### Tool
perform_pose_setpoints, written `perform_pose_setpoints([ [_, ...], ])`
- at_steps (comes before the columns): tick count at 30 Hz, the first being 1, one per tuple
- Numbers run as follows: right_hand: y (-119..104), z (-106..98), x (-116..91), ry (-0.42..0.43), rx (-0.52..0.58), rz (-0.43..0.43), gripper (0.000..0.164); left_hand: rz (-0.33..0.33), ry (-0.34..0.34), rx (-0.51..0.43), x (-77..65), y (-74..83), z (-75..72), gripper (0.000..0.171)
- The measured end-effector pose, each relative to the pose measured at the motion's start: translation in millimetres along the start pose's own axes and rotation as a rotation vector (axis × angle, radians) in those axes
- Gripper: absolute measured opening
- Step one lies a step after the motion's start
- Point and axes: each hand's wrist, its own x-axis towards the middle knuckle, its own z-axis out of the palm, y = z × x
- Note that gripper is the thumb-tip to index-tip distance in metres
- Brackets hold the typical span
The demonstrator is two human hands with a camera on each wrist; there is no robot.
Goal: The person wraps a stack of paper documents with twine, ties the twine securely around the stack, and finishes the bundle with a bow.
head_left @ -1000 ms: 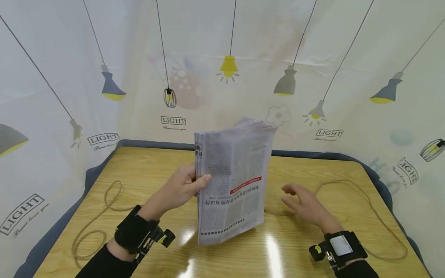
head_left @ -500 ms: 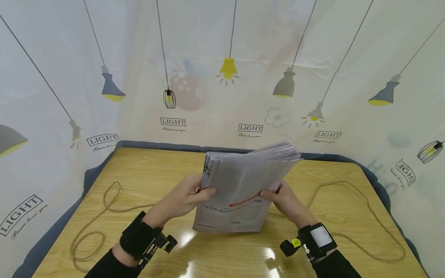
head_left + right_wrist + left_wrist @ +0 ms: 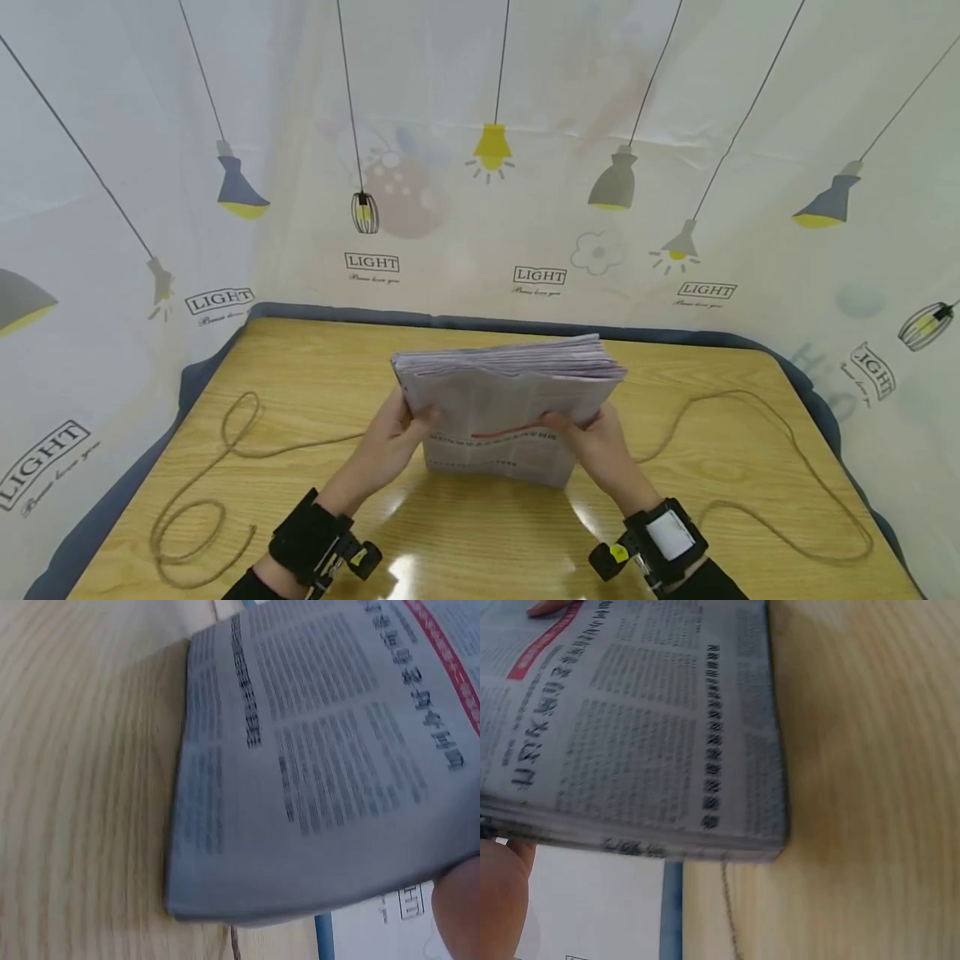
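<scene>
A thick stack of folded newspapers (image 3: 495,400) stands tilted over the middle of the table, its loose upper edges facing away from me. My left hand (image 3: 393,437) grips its left side, thumb on the front page. At the right side my right hand (image 3: 600,446) holds it the same way, thumb near the red printed strip. The fingers behind the stack are hidden. In the left wrist view the newspapers (image 3: 645,727) show a folded spine; in the right wrist view the newspapers (image 3: 315,765) show their lower corner close to the wood.
A thin brown rope lies across the wooden table (image 3: 480,550), passing behind the newspapers. Its left part (image 3: 187,500) is looped, and its right part (image 3: 795,433) curves toward the table's right edge. A white curtain (image 3: 450,83) printed with lamps surrounds the table.
My right hand has come in from the right and taken hold of the newspapers' right side. The stack has been lowered and its top tipped away; both hands have shifted slightly left.
</scene>
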Motion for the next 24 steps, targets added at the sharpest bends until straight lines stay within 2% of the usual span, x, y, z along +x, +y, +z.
perform_pose_setpoints([
  [3, 2, 5, -1, 0.009, -0.025, -0.024, 0.04, -0.013, 0.048, -0.076, -0.9, -5.5, 5.8, 0.047],
  [7, 7, 6, -5, -0.041, -0.031, -0.023, 0.043, -0.023, 0.076, -0.1, -0.1, -10.8, 11.9, 0.046],
  [13, 20, 5, -9, -0.158, -0.021, 0.027, 0.038, -0.066, 0.062, -0.053, -2.6, -21.7, 15.6, 0.044],
  [19, 18, 6, -3, -0.133, -0.125, 0.003, 0.031, -0.04, 0.103, 0.075, 2.3, -23.4, 11.3, 0.046],
  [21, 13, 6, 0, -0.129, -0.155, -0.003, 0.03, -0.061, 0.128, 0.112, 6.1, -19.9, 8.2, 0.044],
  [24, 5, 6, 6, -0.143, -0.165, 0.021, 0.031, -0.136, 0.13, 0.095, 14.6, -14.0, 3.1, 0.046],
])
